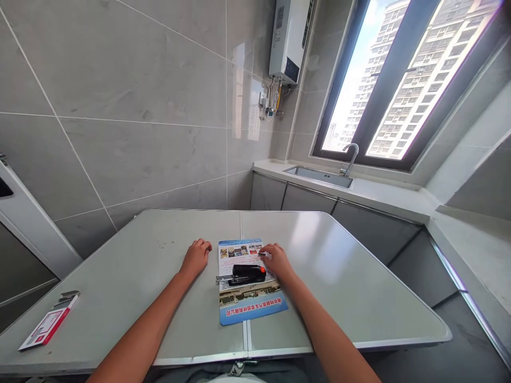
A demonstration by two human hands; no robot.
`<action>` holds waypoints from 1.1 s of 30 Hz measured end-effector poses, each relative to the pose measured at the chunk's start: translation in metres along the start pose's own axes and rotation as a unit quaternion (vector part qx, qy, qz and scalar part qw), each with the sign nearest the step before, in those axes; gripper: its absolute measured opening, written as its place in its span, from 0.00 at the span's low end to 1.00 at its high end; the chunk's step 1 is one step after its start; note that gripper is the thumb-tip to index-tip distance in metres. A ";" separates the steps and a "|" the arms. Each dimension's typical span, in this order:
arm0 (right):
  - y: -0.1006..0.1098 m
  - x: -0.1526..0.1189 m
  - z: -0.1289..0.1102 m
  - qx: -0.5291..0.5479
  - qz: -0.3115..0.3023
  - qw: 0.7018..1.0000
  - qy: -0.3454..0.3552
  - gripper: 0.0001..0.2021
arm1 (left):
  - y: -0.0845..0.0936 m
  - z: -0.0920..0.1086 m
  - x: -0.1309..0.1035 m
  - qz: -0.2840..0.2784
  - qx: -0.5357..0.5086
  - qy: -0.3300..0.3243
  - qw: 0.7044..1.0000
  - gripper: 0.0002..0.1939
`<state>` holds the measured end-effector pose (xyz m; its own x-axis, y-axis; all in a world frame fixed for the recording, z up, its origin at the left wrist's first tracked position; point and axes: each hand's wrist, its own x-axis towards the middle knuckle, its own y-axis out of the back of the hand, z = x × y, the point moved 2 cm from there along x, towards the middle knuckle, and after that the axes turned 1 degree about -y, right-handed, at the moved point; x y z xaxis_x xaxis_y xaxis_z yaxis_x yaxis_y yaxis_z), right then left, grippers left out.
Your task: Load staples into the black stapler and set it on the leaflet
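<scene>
A printed leaflet (253, 313) with a blue border lies on the folding table. On it rests a black stapler (248, 273) with an orange-red spot at its right end and a metal part sticking out to the left. My right hand (277, 260) is over the leaflet's upper right edge, thumb and fingers pinching a small dark strip (262, 254) with a light edge. Just left of the leaflet, my left hand (196, 256) rests on the tabletop with loosely bent fingers, apart from the stapler, and nothing shows in it.
Near the table's left edge lies a flat red-and-white card or pack (50, 323). A seam and metal edging cross the folding table (179, 314). Beyond it stand a counter with a sink (319, 175) and tap (349, 160), below a window. A water heater (288, 42) hangs on the tiled wall.
</scene>
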<state>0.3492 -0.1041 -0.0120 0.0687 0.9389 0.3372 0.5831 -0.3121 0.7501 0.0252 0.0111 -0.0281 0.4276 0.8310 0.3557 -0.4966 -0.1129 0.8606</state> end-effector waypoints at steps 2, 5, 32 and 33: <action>-0.003 0.000 -0.001 -0.004 -0.014 1.000 0.006 0.11 | 0.001 0.000 0.000 -0.003 0.003 0.007 1.000 0.15; -0.006 0.001 -0.002 -0.001 -0.016 1.000 0.008 0.12 | -0.001 -0.002 -0.001 0.009 0.000 0.033 0.999 0.13; 0.026 0.085 0.080 -0.014 0.089 0.985 -0.144 0.05 | -0.024 -0.012 -0.006 0.028 -0.116 0.019 0.993 0.21; 0.028 0.084 0.077 -0.010 0.091 0.986 -0.137 0.05 | -0.022 -0.011 -0.006 0.030 -0.122 0.022 0.992 0.21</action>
<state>0.4335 -0.0227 -0.0068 0.3880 0.8705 0.3027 0.5247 -0.4787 0.7040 0.0250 0.0145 -0.0532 0.3616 0.8500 0.3831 -0.6901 -0.0323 0.7230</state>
